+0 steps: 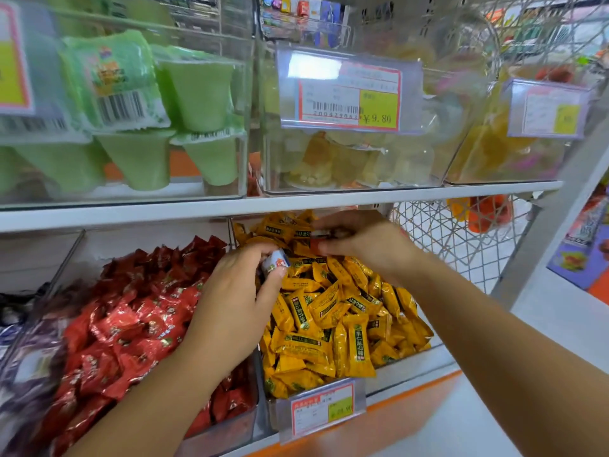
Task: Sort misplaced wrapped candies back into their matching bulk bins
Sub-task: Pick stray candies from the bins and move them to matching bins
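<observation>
Two clear bulk bins sit side by side on the lower shelf. The left bin (227, 433) holds red wrapped candies (131, 324); the right bin (412, 367) holds yellow wrapped candies (333, 318). My left hand (237, 298) hovers over the divider between them, fingers closed on a white and blue wrapped candy (275, 262). My right hand (362, 240) reaches deep over the back of the yellow pile and pinches a red and white wrapped candy (321, 239).
The shelf above (296, 201) hangs low over the bins and carries clear boxes of green jelly cups (138, 159) and pale jelly cups (346, 159). A price tag (321, 412) clips to the yellow bin's front. A wire mesh panel (461, 239) closes the right side. Dark purple candies (23, 374) fill a bin at far left.
</observation>
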Demonstrator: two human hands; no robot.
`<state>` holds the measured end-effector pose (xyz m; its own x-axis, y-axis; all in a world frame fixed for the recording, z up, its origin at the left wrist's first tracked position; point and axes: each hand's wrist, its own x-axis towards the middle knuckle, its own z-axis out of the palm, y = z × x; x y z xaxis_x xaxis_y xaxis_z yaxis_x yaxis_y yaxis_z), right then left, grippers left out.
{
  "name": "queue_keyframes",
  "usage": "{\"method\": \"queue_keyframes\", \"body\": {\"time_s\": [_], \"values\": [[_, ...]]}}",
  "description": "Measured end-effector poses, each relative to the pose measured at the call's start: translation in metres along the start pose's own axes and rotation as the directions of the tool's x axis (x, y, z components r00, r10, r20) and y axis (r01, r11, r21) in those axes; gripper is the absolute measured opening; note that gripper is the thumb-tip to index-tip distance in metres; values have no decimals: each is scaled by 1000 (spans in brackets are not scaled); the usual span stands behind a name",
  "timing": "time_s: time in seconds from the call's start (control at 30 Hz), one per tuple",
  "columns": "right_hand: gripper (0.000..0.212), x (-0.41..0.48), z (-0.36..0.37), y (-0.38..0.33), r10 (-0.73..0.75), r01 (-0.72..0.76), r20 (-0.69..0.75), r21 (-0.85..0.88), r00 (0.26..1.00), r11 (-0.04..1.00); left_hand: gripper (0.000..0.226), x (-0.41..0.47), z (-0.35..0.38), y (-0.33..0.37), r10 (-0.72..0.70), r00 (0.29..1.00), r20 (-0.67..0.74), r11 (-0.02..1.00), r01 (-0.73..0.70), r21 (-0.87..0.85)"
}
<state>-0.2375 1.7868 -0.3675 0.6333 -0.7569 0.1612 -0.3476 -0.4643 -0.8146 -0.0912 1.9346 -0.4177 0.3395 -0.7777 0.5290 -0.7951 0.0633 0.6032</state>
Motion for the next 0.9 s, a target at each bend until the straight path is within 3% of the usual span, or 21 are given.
{"method": "queue_keyframes", "body": {"time_s": [0.1, 0.27, 0.37, 0.6, 0.77, 0.9], "values": [[35, -14, 9, 2, 0, 2, 33, -55, 999, 998, 24, 1, -3, -2, -13, 1000, 1, 1000, 13, -5], [38, -27, 19, 8, 18, -17, -7, 174, 1000, 985, 19, 1, -8, -3, -21, 1000, 13, 999, 22, -26], [38, -32, 27, 16, 13, 0, -57, 227, 998, 974, 21, 0, -9, -4, -30, 999, 19, 999, 30, -41], [35, -41, 23, -1, -27, 53, -155, 170, 988, 984, 21, 0, -17, -4, -49, 998, 32, 997, 51, -62], [35, -46, 39, -16, 30, -1, -46, 528, 998, 849, 10, 3, -24, 7, -94, 986, 135, 979, 116, -167], [40, -51, 63, -27, -9, -7, 29, 510, 1000, 860, 32, 0, -20, 16, 0, 979, 203, 993, 24, -113]]}}
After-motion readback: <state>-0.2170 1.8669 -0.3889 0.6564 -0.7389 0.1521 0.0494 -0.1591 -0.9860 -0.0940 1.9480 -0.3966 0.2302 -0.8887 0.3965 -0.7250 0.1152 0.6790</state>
